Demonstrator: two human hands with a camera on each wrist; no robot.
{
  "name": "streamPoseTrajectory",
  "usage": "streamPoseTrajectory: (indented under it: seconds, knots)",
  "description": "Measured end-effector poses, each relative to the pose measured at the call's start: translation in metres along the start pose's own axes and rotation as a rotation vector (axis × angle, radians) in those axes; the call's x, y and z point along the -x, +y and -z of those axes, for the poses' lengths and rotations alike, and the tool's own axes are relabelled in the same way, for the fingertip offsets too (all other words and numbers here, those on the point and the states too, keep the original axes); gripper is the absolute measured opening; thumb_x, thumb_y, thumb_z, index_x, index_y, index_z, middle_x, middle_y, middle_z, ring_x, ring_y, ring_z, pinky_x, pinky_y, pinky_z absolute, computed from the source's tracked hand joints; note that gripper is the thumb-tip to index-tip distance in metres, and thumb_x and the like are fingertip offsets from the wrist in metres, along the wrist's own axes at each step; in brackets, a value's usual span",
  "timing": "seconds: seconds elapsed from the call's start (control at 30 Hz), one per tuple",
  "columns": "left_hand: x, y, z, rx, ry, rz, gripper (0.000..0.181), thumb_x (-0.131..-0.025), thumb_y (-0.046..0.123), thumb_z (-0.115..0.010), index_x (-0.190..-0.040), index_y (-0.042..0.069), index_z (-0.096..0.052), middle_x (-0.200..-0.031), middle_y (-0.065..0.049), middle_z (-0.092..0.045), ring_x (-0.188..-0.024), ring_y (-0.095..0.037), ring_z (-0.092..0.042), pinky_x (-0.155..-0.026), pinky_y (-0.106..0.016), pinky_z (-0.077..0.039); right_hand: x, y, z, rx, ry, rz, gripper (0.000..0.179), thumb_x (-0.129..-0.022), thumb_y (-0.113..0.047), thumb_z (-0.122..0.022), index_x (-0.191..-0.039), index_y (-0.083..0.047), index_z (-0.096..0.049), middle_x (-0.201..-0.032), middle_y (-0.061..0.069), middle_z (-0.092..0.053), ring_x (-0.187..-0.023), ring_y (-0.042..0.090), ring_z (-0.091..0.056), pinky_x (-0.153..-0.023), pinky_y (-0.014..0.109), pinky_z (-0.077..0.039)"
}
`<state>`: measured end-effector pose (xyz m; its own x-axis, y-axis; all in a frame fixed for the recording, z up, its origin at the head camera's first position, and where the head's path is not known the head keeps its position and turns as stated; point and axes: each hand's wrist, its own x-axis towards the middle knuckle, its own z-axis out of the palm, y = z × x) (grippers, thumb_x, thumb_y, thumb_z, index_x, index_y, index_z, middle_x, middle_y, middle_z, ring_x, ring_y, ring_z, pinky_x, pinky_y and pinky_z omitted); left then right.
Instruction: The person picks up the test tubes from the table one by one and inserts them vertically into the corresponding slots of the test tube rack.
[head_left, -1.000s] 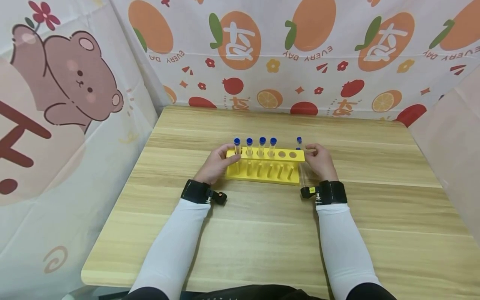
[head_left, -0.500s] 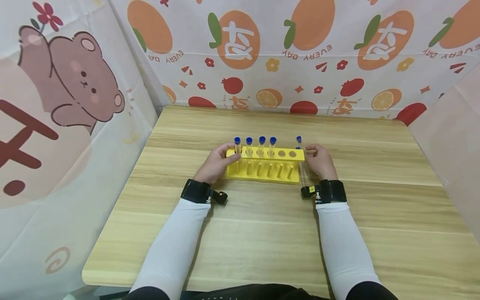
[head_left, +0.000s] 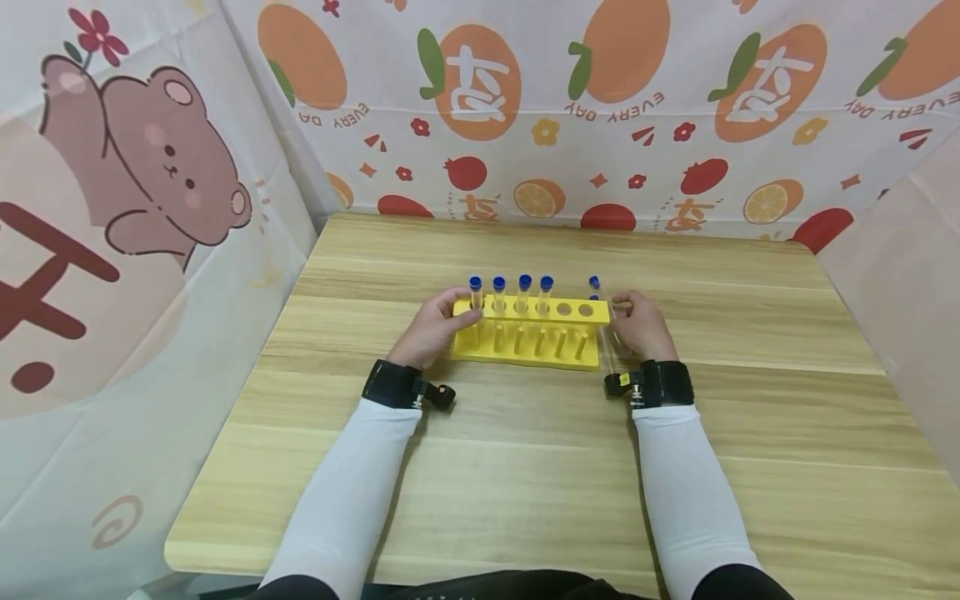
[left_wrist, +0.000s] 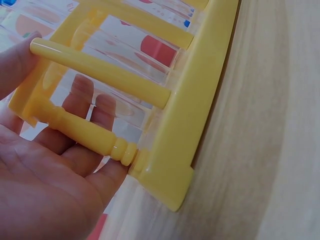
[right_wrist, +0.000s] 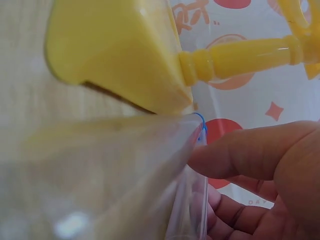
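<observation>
A yellow test tube rack [head_left: 525, 353] stands on the table, with several clear, blue-capped tubes upright in its left part. My left hand [head_left: 431, 329] grips the rack's left end, its fingers behind a turned yellow post [left_wrist: 90, 135] in the left wrist view. At the rack's right end, my right hand [head_left: 641, 323] pinches a clear test tube [right_wrist: 201, 200] between thumb and fingers. Two blue caps [head_left: 594, 282] show just behind that end, one above the other. A large blurred clear tube [right_wrist: 100, 175] fills the near part of the right wrist view.
Two round holes [head_left: 585, 310] at the right of the rack's top rail hold no tubes. Wood-grain tabletop [head_left: 525, 467] surrounds the rack. Behind it hangs a fruit-print cloth [head_left: 652, 175], and a bear-print cloth [head_left: 150, 333] hangs at the left.
The blue caps beside my right hand have shifted slightly left, and the clear tube there leans a little more. My left hand and the rack stay in place.
</observation>
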<state>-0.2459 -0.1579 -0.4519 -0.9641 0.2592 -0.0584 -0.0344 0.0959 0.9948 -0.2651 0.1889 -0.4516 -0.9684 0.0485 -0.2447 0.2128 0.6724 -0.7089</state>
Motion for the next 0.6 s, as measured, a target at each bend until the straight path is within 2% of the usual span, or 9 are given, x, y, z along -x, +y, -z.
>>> streamPoseTrajectory:
  seconds: [0.1,0.27,0.43,0.6]
  knots:
    - [-0.0005,-0.0006,-0.0001,0.003,-0.003,-0.003,0.036,-0.095,0.014,-0.065,-0.129,0.005,-0.057,-0.140,-0.006,-0.050,-0.132,-0.022,-0.040,-0.098,-0.031,-0.042,0.0007,-0.0020,0.0012,0.005,0.003,-0.011,0.048,-0.092,-0.012,-0.057,-0.139,-0.009,-0.049,-0.117,0.017,-0.059,-0.092,0.027,-0.056,-0.067,0.032,-0.048]
    - [-0.0011,-0.0001,0.0005,0.002,0.000,0.006,0.036,-0.095,0.015,-0.066,-0.129,0.007,-0.058,-0.141,-0.006,-0.050,-0.131,-0.022,-0.041,-0.098,-0.032,-0.042,-0.0004,-0.0028,0.0032,0.010,0.004,-0.023,0.047,-0.097,-0.029,-0.057,-0.140,-0.010,-0.048,-0.123,0.019,-0.057,-0.104,0.032,-0.055,-0.080,0.039,-0.048]
    - [-0.0026,0.0006,0.0013,0.008,-0.003,0.010,0.035,-0.095,0.015,-0.066,-0.127,0.007,-0.058,-0.140,-0.005,-0.050,-0.132,-0.021,-0.041,-0.099,-0.033,-0.042,-0.0028,-0.0005,0.0053,-0.021,0.003,-0.029,0.054,-0.095,-0.037,-0.059,-0.141,-0.012,-0.046,-0.134,0.020,-0.055,-0.111,0.033,-0.054,-0.089,0.045,-0.047]
    - [-0.0033,0.0014,0.0021,0.013,-0.005,0.013,0.035,-0.094,0.015,-0.066,-0.128,0.007,-0.058,-0.139,-0.005,-0.051,-0.130,-0.023,-0.042,-0.096,-0.030,-0.043,-0.0035,0.0024,0.0090,-0.073,-0.011,-0.058,0.060,-0.094,-0.040,-0.061,-0.144,-0.014,-0.042,-0.135,0.019,-0.054,-0.107,0.032,-0.052,-0.086,0.042,-0.046]
